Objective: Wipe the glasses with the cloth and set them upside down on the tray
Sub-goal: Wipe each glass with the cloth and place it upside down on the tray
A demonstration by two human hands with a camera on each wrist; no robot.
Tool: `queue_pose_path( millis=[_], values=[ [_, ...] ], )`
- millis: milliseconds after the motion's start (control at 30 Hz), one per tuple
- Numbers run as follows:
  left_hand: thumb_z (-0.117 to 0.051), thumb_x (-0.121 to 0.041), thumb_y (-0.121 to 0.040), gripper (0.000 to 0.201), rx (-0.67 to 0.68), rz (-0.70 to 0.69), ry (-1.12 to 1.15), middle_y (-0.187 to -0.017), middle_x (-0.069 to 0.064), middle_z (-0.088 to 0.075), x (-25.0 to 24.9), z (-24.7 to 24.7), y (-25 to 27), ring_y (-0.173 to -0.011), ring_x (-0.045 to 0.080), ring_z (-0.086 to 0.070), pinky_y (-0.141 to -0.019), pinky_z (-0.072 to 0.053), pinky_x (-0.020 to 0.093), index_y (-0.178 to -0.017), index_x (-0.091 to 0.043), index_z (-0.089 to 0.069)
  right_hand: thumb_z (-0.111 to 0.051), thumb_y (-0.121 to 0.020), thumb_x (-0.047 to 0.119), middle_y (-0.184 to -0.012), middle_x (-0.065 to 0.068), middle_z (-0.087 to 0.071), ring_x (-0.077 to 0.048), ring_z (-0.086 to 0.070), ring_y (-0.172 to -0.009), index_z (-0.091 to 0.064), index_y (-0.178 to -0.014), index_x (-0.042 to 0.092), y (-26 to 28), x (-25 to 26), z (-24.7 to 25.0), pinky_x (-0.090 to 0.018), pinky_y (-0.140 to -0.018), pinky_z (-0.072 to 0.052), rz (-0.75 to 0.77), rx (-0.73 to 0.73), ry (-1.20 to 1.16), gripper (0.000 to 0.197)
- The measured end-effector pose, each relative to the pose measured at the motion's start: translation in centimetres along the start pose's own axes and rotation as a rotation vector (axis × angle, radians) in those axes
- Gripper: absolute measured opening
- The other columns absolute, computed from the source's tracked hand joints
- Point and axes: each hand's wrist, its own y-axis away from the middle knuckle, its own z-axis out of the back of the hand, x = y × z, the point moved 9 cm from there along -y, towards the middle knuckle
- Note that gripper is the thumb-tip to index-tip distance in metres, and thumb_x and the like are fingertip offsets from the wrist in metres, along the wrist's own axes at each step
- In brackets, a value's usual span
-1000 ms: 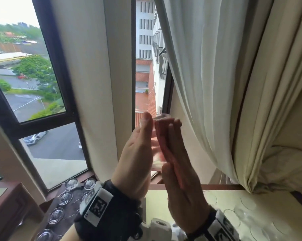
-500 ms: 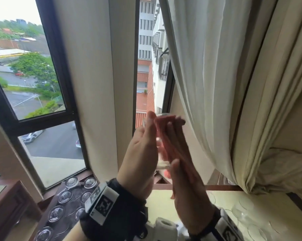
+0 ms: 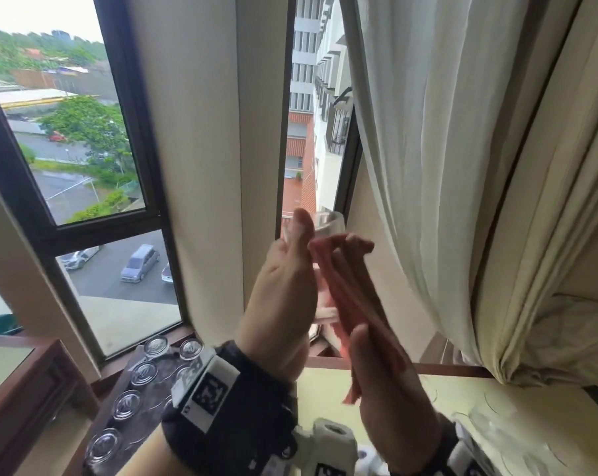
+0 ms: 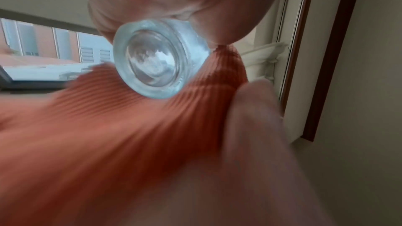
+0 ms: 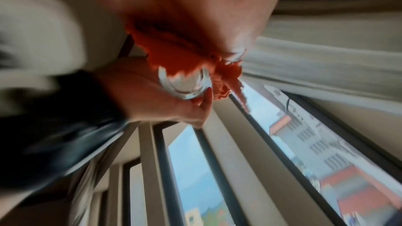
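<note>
The fingers [image 3: 302, 228] of the left hand [image 3: 284, 297] lie nearly straight along one side of the glass [image 3: 329, 222], and the right hand [image 3: 383, 389] presses the cloth [image 3: 349, 290] flat against the other side with its own fingers extended, so the glass is sandwiched between the two palms rather than gripped by curled fingers. Compared with a second ago, the rim of the glass now stands clear above the fingertips and the right hand sits lower against the left, which reads as the palms rolling the glass through the cloth; my judgement is that the wipe of this glass is under way and not yet finished, with the turn-over and placing to come. The glass is held up in the air before the window, well above the table [image 3: 411, 400]. It is small, clear and thick-based, its heavy round bottom facing the left wrist camera, and the cloth is orange and ribbed with a frayed edge. Lower left, the dark tray [image 3: 112, 400] already carries several glasses, apparently upside down, in rows.
</note>
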Motion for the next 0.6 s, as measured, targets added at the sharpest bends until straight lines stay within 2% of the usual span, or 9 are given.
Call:
queue_pose_path(
  millis=[67, 100, 200, 267, 333, 400, 433, 533, 600],
  values=[
    [-0.041, -0.081, -0.096, 0.084, -0.032, 0.036, 0.065, -0.132, 0.011, -0.073, 0.0, 1.5, -1.1, -0.110, 0.024, -0.076, -0.111, -0.047, 0.054, -0.149, -0.016, -0.050, -0.032, -0.090, 0.081, -0.146, 0.019, -0.054, -0.028, -0.043, -0.144, -0.050, -0.136, 0.059, 2.1, -1.1, -1.6, -0.054, -0.117, -0.033, -0.096, 0.037, -0.002, 0.054],
    [-0.051, -0.087, -0.087, 0.090, -0.026, 0.051, 0.065, -0.133, 0.004, -0.071, 0.3, 1.9, -1.3, -0.109, 0.021, -0.076, -0.106, -0.051, 0.050, -0.148, -0.021, -0.049, -0.035, -0.081, 0.091, -0.132, 0.014, -0.066, -0.036, -0.048, -0.138, -0.061, -0.126, 0.057, 2.8, -2.3, -1.3, -0.063, -0.107, -0.039, -0.198, -0.021, -0.030, 0.062],
    [-0.073, -0.077, -0.081, 0.082, 0.052, 0.097, -0.019, -0.098, 0.009, -0.075, 2.0, 1.6, -0.8, -0.082, 0.020, -0.077, -0.079, -0.056, 0.034, -0.124, -0.007, -0.062, -0.036, -0.089, 0.083, -0.148, -0.004, -0.056, -0.051, -0.048, -0.133, -0.051, -0.143, 0.045, 2.5, -2.9, -1.5, -0.073, -0.102, -0.039, -0.181, -0.025, -0.055, 0.068],
    [-0.074, -0.050, -0.091, 0.060, 0.081, 0.078, -0.018, -0.076, 0.005, -0.069, 3.0, 0.8, 0.2, -0.064, 0.014, -0.069, -0.069, -0.058, 0.025, -0.114, 0.005, -0.063, -0.036, -0.089, 0.082, -0.148, 0.003, -0.056, -0.059, -0.056, -0.111, -0.040, -0.151, 0.043, 0.9, -2.6, -0.6, -0.073, -0.084, -0.049, -0.184, -0.048, -0.080, 0.073],
    [-0.075, -0.037, -0.092, 0.056, 0.104, 0.092, 0.023, -0.082, 0.003, -0.071, 3.8, -0.1, 1.3, -0.068, 0.009, -0.071, -0.068, -0.057, 0.016, -0.129, 0.001, -0.056, -0.041, -0.084, 0.083, -0.123, 0.018, -0.070, -0.039, -0.069, -0.100, -0.056, -0.134, 0.050, -0.6, -2.5, 0.9, -0.051, -0.075, -0.060, -0.204, -0.131, -0.152, 0.062],
    [-0.068, -0.039, -0.095, 0.051, 0.098, 0.095, 0.063, -0.086, -0.006, -0.075, 4.4, -0.7, 1.7, -0.074, 0.001, -0.072, -0.066, -0.055, 0.012, -0.134, -0.010, -0.054, -0.042, -0.084, 0.076, -0.118, 0.027, -0.070, -0.005, -0.067, -0.113, -0.065, -0.117, 0.060, -1.7, -1.6, 1.5, -0.025, -0.089, -0.058, -0.181, -0.161, -0.186, 0.043],
    [-0.062, -0.045, -0.097, 0.048, 0.090, 0.080, 0.057, -0.087, -0.013, -0.076, 4.2, -0.8, 1.7, -0.077, -0.002, -0.071, -0.067, -0.054, 0.011, -0.133, -0.014, -0.057, -0.039, -0.088, 0.075, -0.131, 0.023, -0.065, -0.003, -0.058, -0.127, -0.059, -0.127, 0.059, -2.0, -1.1, 1.3, -0.029, -0.103, -0.051, -0.148, -0.172, -0.153, 0.047],
    [-0.053, -0.078, -0.094, 0.066, 0.012, 0.090, 0.049, -0.118, -0.004, -0.076, 3.6, 0.9, 0.9, -0.111, 0.014, -0.070, -0.096, -0.055, 0.035, -0.129, -0.024, -0.069, -0.024, -0.103, 0.061, -0.164, 0.003, -0.032, -0.024, -0.022, -0.154, -0.032, -0.155, 0.037, -0.7, -0.7, -0.7, -0.048, -0.125, -0.020, 0.030, -0.111, 0.019, 0.058],
    [-0.055, -0.088, -0.080, 0.077, -0.021, 0.076, 0.071, -0.131, 0.006, -0.070, 2.7, 2.0, 0.3, -0.124, 0.031, -0.063, -0.107, -0.046, 0.052, -0.130, -0.032, -0.069, -0.027, -0.100, 0.067, -0.150, -0.005, -0.052, -0.041, -0.038, -0.144, -0.048, -0.148, 0.032, 1.7, -2.8, -2.1, -0.041, -0.118, -0.034, -0.047, -0.022, 0.054, 0.063]
  ],
)
